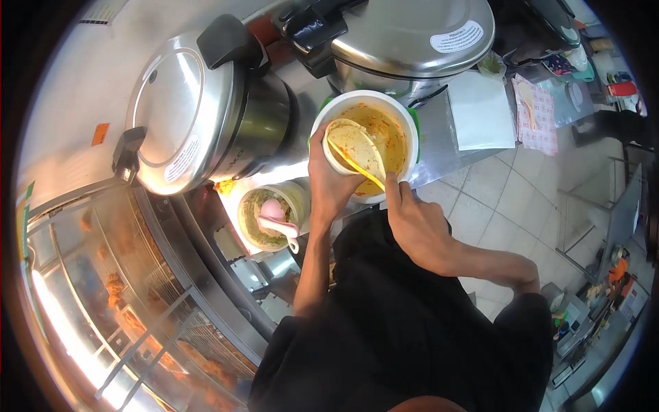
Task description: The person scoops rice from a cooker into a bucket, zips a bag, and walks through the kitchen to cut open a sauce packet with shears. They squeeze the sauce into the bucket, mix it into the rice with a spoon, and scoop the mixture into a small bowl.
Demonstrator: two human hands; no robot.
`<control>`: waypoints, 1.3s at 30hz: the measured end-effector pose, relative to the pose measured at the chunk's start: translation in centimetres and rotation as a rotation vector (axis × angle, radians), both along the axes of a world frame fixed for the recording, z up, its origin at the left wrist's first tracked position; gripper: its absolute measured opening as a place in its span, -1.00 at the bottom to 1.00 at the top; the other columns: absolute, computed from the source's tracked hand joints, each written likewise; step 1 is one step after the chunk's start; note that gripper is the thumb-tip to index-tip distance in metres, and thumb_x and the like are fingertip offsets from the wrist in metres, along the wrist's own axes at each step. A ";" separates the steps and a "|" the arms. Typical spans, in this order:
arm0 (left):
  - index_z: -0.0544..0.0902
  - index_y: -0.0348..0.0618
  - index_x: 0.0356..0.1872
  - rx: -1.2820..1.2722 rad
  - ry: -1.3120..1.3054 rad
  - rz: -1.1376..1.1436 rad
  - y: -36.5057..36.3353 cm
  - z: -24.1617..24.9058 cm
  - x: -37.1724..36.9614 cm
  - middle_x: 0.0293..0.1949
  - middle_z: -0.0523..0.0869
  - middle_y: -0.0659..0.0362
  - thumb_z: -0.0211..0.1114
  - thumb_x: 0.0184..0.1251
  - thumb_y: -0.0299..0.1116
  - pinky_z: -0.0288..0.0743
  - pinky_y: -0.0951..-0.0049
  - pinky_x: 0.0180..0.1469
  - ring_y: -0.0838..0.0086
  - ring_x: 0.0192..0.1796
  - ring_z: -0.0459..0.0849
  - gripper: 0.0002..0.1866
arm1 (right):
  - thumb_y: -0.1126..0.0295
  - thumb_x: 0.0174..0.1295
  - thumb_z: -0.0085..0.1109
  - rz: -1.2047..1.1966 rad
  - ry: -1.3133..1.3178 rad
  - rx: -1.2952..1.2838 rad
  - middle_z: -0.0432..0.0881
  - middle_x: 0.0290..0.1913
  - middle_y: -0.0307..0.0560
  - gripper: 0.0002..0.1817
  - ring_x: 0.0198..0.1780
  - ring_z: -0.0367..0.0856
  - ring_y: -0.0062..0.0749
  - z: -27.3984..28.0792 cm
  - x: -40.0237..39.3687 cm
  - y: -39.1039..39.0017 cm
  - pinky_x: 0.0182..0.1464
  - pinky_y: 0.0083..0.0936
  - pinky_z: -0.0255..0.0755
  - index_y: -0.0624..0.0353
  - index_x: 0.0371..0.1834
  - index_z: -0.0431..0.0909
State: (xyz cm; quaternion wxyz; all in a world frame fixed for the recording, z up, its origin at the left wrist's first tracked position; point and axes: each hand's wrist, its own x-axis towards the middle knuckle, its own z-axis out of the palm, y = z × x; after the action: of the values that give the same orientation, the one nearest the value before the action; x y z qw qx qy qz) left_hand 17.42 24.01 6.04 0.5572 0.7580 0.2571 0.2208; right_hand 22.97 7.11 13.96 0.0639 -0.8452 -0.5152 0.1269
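My left hand point(331, 184) is wrapped round a small pale cup point(358, 143), tilted over a white tub point(410, 130). Orange flecks dot the inside of the cup. Between the fingers of my right hand point(424, 225) is a slim yellow utensil point(362, 173) that runs along the cup's near edge; its far end lies at the cup's mouth. Orange-yellow sauce with small bits coats the inside of the tub. To the left of my left forearm stands a second tub point(302, 199) with greenish food and a pink ladle point(276, 221) in it.
Two large lidded steel cookers point(180, 113) point(412, 31) stand behind the tubs. White paper sheets point(482, 110) and a red-printed paper point(537, 113) lie on the metal counter to the right. A glass-fronted food cabinet point(130, 302) fills the lower left. Tiled floor point(511, 213) shows at right.
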 end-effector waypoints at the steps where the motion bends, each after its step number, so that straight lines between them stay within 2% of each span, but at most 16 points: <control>1: 0.30 -0.33 0.28 0.009 0.006 0.029 0.1 0.2 0.0 0.12 0.59 -0.04 0.68 -0.35 -0.47 0.47 0.32 0.25 0.26 0.18 0.59 0.01 | 0.49 0.13 0.13 -0.015 0.048 -0.011 0.60 -0.25 0.14 -0.45 -0.59 0.68 -0.23 -0.1 -0.2 0.0 -0.56 -0.43 0.55 0.54 0.20 0.33; 5: 0.31 -0.31 0.29 -0.019 -0.007 0.015 0.6 0.0 -0.8 0.12 0.59 0.00 0.68 -0.34 -0.46 0.47 0.31 0.25 0.27 0.17 0.59 0.01 | 0.47 0.19 0.10 -0.117 0.280 0.141 0.60 -0.27 0.18 -0.57 -0.51 0.67 0.01 0.1 1.2 -0.5 -0.44 -0.25 0.59 0.48 0.10 0.39; 8: 0.32 -0.29 0.28 -0.038 -0.036 0.081 1.3 -0.4 -2.4 0.13 0.55 0.04 0.68 -0.36 -0.46 0.46 0.31 0.26 0.29 0.18 0.58 0.01 | 0.42 0.22 0.10 -0.197 0.419 0.027 0.62 -0.35 0.23 -0.67 -0.45 0.66 0.14 4.3 5.7 -0.3 -0.35 -0.10 0.57 0.38 0.01 0.45; 10: 0.32 -0.29 0.28 0.089 -0.103 0.069 2.8 -2.2 -4.3 0.11 0.54 0.03 0.69 -0.34 -0.40 0.49 0.32 0.21 0.31 0.14 0.57 0.00 | 0.40 0.23 0.10 -0.119 0.237 0.018 0.66 -0.42 0.20 -0.78 -0.36 0.69 0.12 3.0 8.7 -0.3 -0.33 -0.10 0.56 0.32 -0.15 0.57; 14: 0.32 -0.25 0.28 0.127 -0.130 0.037 3.1 -2.7 -4.8 0.10 0.52 0.04 0.66 -0.33 -0.37 0.49 0.31 0.20 0.30 0.12 0.56 -0.01 | 0.52 0.08 0.15 0.168 0.276 -0.427 0.70 -0.34 0.09 -0.88 -0.34 0.71 -0.05 -3.3 11.1 7.0 -0.33 -0.16 0.56 0.25 -0.40 0.69; 15: 0.31 -0.25 0.28 0.161 -0.145 0.092 2.7 -2.8 -4.2 0.10 0.52 0.04 0.66 -0.33 -0.37 0.47 0.30 0.21 0.30 0.12 0.55 0.00 | 0.50 0.10 0.18 0.313 0.177 -0.369 0.75 -0.25 0.04 -0.84 -0.27 0.75 -0.16 -8.5 10.6 8.8 -0.33 -0.23 0.60 0.21 -0.30 0.73; 17: 0.30 -0.23 0.29 0.192 -0.178 0.178 2.4 -3.9 -3.2 0.10 0.51 0.05 0.65 -0.34 -0.38 0.44 0.29 0.23 0.30 0.13 0.54 0.01 | 0.44 0.13 0.21 -0.089 0.136 -0.542 0.77 -0.20 -0.03 -0.81 -0.19 0.77 -0.20 -15.6 8.0 13.4 -0.26 -0.30 0.64 0.13 -0.23 0.76; 18: 0.30 -0.23 0.29 0.197 -0.175 0.171 2.2 -3.9 -2.7 0.10 0.51 0.05 0.65 -0.34 -0.38 0.44 0.29 0.23 0.30 0.13 0.54 0.01 | 0.44 0.13 0.21 -0.094 0.142 -0.537 0.77 -0.20 -0.03 -0.81 -0.19 0.77 -0.20 -15.6 7.5 13.4 -0.26 -0.30 0.64 0.13 -0.23 0.76; 20: 0.30 -0.22 0.29 0.200 -0.203 0.217 1.9 -4.1 -1.7 0.09 0.51 0.05 0.65 -0.33 -0.40 0.44 0.30 0.23 0.32 0.12 0.54 0.00 | 0.38 0.16 0.23 0.395 -0.051 -0.604 0.78 -0.13 -0.10 -0.79 -0.14 0.78 -0.23 -15.7 6.2 13.5 -0.22 -0.32 0.67 0.06 -0.18 0.78; 23: 0.30 -0.22 0.28 0.122 -0.204 0.239 1.6 -3.7 -1.6 0.09 0.52 0.05 0.65 -0.32 -0.45 0.44 0.30 0.24 0.32 0.12 0.54 -0.01 | 0.37 0.16 0.25 0.593 0.043 -0.640 0.77 -0.09 -0.10 -0.79 -0.09 0.77 -0.26 -19.2 6.9 12.4 -0.25 -0.25 0.68 0.04 -0.16 0.77; 24: 0.30 -0.21 0.28 0.076 -0.191 0.252 1.5 -3.5 -1.7 0.09 0.52 0.05 0.64 -0.31 -0.46 0.44 0.29 0.24 0.32 0.13 0.54 -0.02 | 0.37 0.16 0.25 0.607 0.044 -0.644 0.77 -0.09 -0.10 -0.79 -0.09 0.77 -0.26 -18.1 7.0 12.8 -0.25 -0.25 0.68 0.04 -0.16 0.77; 26: 0.29 -0.21 0.28 0.063 -0.197 0.258 1.5 -3.2 -1.7 0.09 0.52 0.05 0.65 -0.30 -0.45 0.44 0.30 0.23 0.32 0.11 0.55 -0.02 | 0.36 0.17 0.24 0.189 0.071 -0.814 0.75 -0.03 -0.10 -0.75 0.00 0.73 -0.25 -14.4 8.2 13.9 -0.18 -0.18 0.67 0.05 -0.10 0.75; 29: 0.28 -0.22 0.29 0.081 -0.196 0.263 1.4 -3.1 -1.5 0.08 0.52 0.06 0.65 -0.28 -0.43 0.45 0.30 0.23 0.32 0.10 0.55 -0.01 | 0.34 0.16 0.24 0.096 0.089 -0.823 0.75 -0.02 -0.09 -0.72 0.03 0.72 -0.19 -15.2 8.4 12.8 -0.10 -0.22 0.64 0.06 -0.07 0.74; 33: 0.26 -0.25 0.29 0.147 -0.203 0.238 1.7 -3.9 -1.8 0.11 0.49 0.03 0.66 -0.26 -0.42 0.44 0.32 0.23 0.32 0.13 0.54 -0.01 | 0.40 0.12 0.19 0.351 0.224 -0.762 0.76 -0.08 -0.01 -0.73 -0.03 0.73 -0.13 -15.2 7.4 11.8 -0.09 -0.20 0.62 0.05 -0.12 0.76; 36: 0.25 -0.26 0.30 0.109 -0.188 0.204 1.5 -3.5 -1.9 0.13 0.47 0.02 0.66 -0.26 -0.41 0.44 0.34 0.23 0.32 0.15 0.53 0.00 | 0.41 0.09 0.19 0.309 0.242 -0.639 0.75 -0.10 0.04 -0.72 -0.02 0.72 -0.10 -16.7 9.4 11.2 -0.11 -0.15 0.59 0.04 -0.14 0.77; 39: 0.23 -0.25 0.30 0.116 -0.208 0.202 1.0 -3.3 -1.9 0.12 0.48 0.02 0.67 -0.25 -0.41 0.44 0.34 0.23 0.31 0.14 0.53 0.01 | 0.48 0.07 0.12 0.277 0.262 -0.773 0.73 -0.27 0.07 -0.78 -0.20 0.71 -0.14 -17.0 9.5 11.9 -0.28 -0.20 0.55 0.12 -0.28 0.74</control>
State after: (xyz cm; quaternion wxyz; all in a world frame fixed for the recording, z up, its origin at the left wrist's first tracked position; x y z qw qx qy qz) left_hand 15.51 24.99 2.73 0.5108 0.7323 0.2599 0.3677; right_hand 32.49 19.02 -3.05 -0.2102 -0.7067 -0.5258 0.4241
